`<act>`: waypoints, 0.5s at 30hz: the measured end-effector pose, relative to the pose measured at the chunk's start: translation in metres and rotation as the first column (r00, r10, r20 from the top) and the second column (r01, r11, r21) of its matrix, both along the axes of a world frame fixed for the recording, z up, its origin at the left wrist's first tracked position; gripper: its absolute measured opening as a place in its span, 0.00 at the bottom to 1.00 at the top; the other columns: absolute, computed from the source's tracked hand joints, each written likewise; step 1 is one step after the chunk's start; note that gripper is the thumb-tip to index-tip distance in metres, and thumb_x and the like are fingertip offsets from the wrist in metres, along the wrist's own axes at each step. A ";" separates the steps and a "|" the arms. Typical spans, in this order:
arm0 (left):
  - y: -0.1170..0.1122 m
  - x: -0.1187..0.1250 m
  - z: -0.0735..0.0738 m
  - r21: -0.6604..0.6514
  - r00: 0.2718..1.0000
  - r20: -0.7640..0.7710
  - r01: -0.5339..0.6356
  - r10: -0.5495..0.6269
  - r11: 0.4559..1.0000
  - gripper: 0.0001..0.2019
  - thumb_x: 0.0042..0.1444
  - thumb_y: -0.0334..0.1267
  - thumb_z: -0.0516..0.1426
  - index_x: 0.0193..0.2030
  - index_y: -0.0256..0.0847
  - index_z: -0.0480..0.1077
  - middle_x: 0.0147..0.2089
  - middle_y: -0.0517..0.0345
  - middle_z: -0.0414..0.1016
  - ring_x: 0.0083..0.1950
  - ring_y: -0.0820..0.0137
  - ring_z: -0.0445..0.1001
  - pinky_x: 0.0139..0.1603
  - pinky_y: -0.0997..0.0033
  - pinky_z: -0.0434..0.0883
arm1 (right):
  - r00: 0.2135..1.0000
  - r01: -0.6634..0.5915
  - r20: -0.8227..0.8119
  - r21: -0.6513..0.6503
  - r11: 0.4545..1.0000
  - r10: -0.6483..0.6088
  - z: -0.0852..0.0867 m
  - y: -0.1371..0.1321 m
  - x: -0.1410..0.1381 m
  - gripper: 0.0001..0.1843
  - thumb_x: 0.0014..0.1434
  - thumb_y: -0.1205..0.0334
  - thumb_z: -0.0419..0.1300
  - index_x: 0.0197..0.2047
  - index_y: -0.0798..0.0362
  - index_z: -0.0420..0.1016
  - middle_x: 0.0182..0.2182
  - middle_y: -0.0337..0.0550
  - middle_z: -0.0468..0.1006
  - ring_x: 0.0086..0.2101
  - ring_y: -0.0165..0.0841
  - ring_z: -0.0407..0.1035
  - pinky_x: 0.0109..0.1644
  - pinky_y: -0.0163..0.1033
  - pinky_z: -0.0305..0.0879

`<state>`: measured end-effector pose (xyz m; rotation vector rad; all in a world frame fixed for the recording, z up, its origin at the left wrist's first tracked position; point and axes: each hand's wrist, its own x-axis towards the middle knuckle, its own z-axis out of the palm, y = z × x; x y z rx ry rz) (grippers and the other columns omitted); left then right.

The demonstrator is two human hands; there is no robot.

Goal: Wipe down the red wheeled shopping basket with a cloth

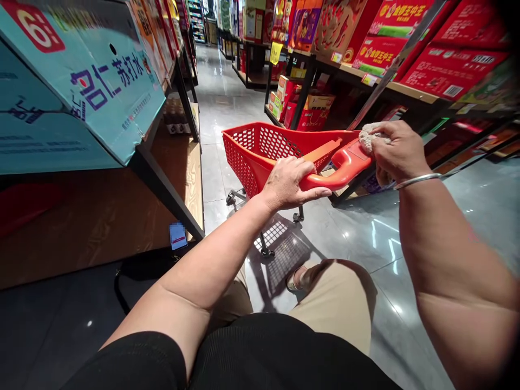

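A red plastic shopping cart [260, 142] with perforated walls stands on dark legs with casters in front of me. My left hand [290, 181] grips the left part of its handle [339, 170], fingers curled over it and thumb stretched along the near side. At the handle's right end, my right hand [396, 149] is closed on a wadded greyish-white cloth [369, 135], which touches the red plastic. The fingertips of that hand are partly hidden. An orange flap [325, 154] lies slanted inside the cart near the handle.
On the left, a shelf carries a large light-blue carton [109, 86]; its dark post [166, 192] reaches close to my left arm. A phone [177, 235] lies low beside it. Shelves of red boxes [450, 70] line the right. A shiny tiled aisle [215, 81] runs ahead.
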<state>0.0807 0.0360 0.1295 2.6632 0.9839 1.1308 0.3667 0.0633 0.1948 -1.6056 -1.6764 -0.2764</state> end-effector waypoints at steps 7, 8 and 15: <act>0.000 -0.006 -0.002 0.035 0.999 0.026 -0.030 0.029 0.999 0.36 0.57 0.76 0.53 0.42 0.41 0.76 0.42 0.49 0.79 0.46 0.58 0.75 0.52 0.57 0.68 | 0.980 0.044 0.197 -0.139 0.989 -0.016 0.018 -0.049 -0.069 0.08 0.57 0.65 0.59 0.39 0.50 0.79 0.44 0.49 0.83 0.40 0.40 0.72 0.42 0.43 0.61; 0.001 -0.007 -0.003 0.040 0.999 0.026 -0.026 0.025 0.999 0.36 0.57 0.76 0.53 0.42 0.40 0.76 0.41 0.50 0.79 0.45 0.58 0.75 0.51 0.58 0.67 | 0.965 -0.018 0.257 -0.142 0.990 0.054 0.018 -0.059 -0.080 0.07 0.58 0.64 0.59 0.38 0.50 0.79 0.45 0.49 0.83 0.41 0.41 0.72 0.43 0.43 0.61; 0.003 -0.014 -0.005 0.079 0.997 0.072 0.026 -0.032 0.997 0.35 0.57 0.76 0.54 0.39 0.41 0.75 0.37 0.53 0.77 0.40 0.61 0.74 0.46 0.60 0.67 | 0.843 -0.272 0.440 -0.147 0.951 0.309 0.020 -0.062 -0.086 0.07 0.59 0.63 0.64 0.42 0.53 0.79 0.50 0.51 0.82 0.46 0.42 0.72 0.50 0.46 0.63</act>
